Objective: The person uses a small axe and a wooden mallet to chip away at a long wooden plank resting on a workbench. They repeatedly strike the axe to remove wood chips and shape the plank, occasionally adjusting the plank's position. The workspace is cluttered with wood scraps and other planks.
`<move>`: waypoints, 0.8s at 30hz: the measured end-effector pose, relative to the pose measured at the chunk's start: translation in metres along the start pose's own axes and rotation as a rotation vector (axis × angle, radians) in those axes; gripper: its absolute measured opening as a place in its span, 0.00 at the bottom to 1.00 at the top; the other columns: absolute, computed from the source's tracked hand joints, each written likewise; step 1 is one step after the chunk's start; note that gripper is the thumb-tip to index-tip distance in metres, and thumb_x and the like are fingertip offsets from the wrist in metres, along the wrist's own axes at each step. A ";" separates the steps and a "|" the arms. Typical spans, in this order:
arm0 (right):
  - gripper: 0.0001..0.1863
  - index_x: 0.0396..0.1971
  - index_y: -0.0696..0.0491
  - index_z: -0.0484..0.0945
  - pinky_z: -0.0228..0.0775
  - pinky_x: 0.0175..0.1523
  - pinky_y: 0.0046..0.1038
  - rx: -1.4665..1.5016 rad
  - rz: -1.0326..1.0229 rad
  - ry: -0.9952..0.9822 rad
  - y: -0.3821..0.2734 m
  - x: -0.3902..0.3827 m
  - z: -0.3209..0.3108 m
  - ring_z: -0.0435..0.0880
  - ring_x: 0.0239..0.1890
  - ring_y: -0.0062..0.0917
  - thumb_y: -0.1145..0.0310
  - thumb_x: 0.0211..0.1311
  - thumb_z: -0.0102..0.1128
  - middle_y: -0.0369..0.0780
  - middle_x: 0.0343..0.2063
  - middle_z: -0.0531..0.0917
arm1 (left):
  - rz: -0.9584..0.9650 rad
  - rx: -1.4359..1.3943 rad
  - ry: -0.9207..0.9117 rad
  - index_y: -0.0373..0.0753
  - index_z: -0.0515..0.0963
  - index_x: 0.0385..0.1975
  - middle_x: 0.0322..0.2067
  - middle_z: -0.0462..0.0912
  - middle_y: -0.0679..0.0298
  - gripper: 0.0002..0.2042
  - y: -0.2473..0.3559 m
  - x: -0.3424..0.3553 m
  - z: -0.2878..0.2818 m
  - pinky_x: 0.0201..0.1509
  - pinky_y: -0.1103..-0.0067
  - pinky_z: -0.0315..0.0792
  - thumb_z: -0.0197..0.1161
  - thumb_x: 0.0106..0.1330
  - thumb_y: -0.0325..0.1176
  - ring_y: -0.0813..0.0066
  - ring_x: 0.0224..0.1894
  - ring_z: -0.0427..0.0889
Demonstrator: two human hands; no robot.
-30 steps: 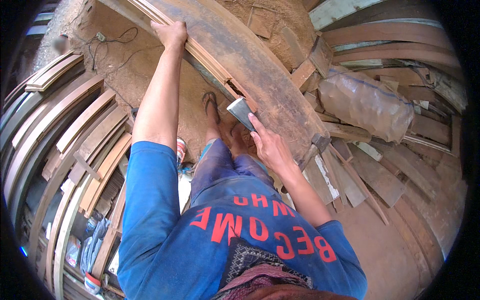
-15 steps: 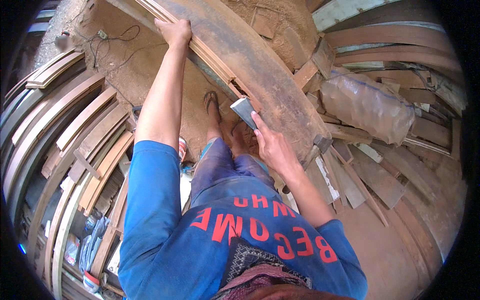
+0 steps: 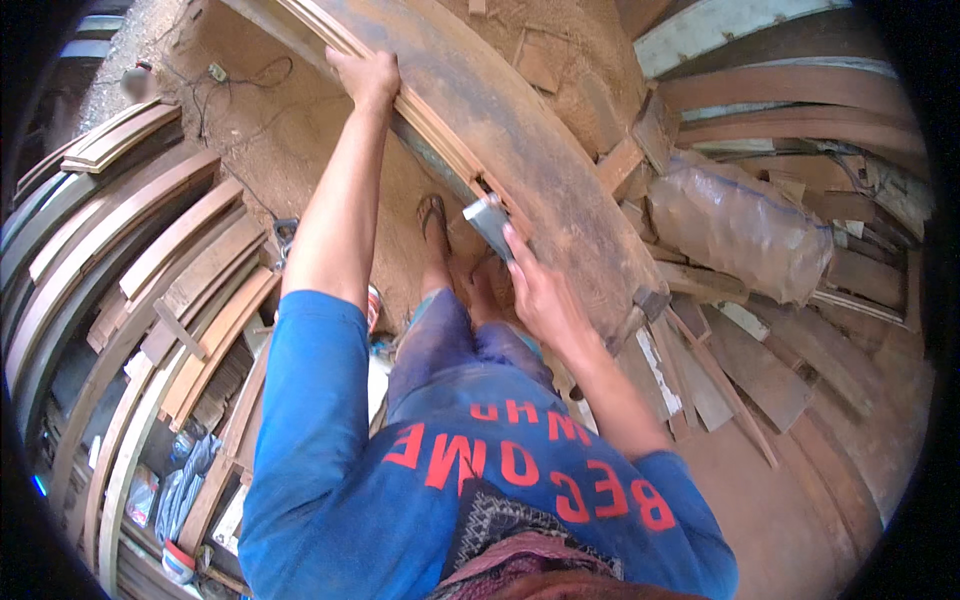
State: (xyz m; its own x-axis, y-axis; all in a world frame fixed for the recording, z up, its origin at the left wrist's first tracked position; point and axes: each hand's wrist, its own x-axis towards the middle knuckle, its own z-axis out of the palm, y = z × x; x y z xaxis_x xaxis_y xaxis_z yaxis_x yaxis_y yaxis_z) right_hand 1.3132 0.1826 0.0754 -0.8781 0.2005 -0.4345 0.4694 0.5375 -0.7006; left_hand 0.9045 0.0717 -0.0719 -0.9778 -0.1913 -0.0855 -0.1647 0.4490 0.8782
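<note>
A long grooved wooden strip (image 3: 445,140) lies along the near edge of a wide, dusty, curved worktop (image 3: 520,150). My left hand (image 3: 370,78) is closed over the strip toward its far end, with the thumb on the near side. In my right hand (image 3: 545,295) is a grey wedge-shaped block (image 3: 489,224) with a paler end, pressed under the fingers. The block is at the strip's near portion, just below a dark broken notch (image 3: 484,186) in the wood. Its underside is hidden, so contact with the strip cannot be made out.
Stacked wooden boards (image 3: 150,225) fill the left side. To the right, a clear plastic-wrapped bundle (image 3: 740,225) lies among scattered planks (image 3: 765,375). Sawdust covers the floor around my sandalled feet (image 3: 435,225). A black cable (image 3: 265,75) runs across the far-left ground.
The whole view has shifted slightly. Against the wood, the grey block in my right hand has moved a little up the strip, closer to the notch. My left hand keeps its grip.
</note>
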 end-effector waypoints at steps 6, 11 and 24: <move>0.31 0.77 0.41 0.61 0.73 0.43 0.58 0.006 0.027 -0.057 -0.004 0.012 -0.005 0.83 0.38 0.62 0.67 0.77 0.53 0.63 0.33 0.83 | 0.011 0.045 0.027 0.23 0.44 0.75 0.65 0.65 0.33 0.50 0.010 -0.002 -0.002 0.78 0.65 0.60 0.66 0.52 0.25 0.40 0.69 0.68; 0.30 0.77 0.44 0.60 0.73 0.44 0.58 0.015 -0.008 -0.016 -0.013 0.029 0.006 0.84 0.40 0.61 0.64 0.78 0.51 0.62 0.34 0.84 | -0.024 -0.053 -0.062 0.22 0.45 0.74 0.66 0.64 0.32 0.49 0.010 -0.009 -0.008 0.78 0.64 0.59 0.66 0.52 0.25 0.40 0.70 0.66; 0.31 0.77 0.40 0.60 0.75 0.42 0.57 -0.063 0.023 -0.044 -0.006 0.014 -0.002 0.84 0.37 0.62 0.66 0.77 0.52 0.62 0.32 0.84 | -0.041 -0.013 -0.019 0.23 0.45 0.74 0.67 0.61 0.31 0.49 0.019 -0.016 -0.007 0.80 0.62 0.55 0.66 0.52 0.25 0.39 0.72 0.63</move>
State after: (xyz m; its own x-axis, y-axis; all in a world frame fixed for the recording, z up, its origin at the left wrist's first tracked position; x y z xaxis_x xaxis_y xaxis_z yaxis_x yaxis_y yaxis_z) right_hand 1.2980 0.1834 0.0749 -0.8617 0.1775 -0.4753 0.4809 0.5842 -0.6537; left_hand 0.9184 0.0767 -0.0507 -0.9726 -0.1929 -0.1299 -0.2028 0.4300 0.8798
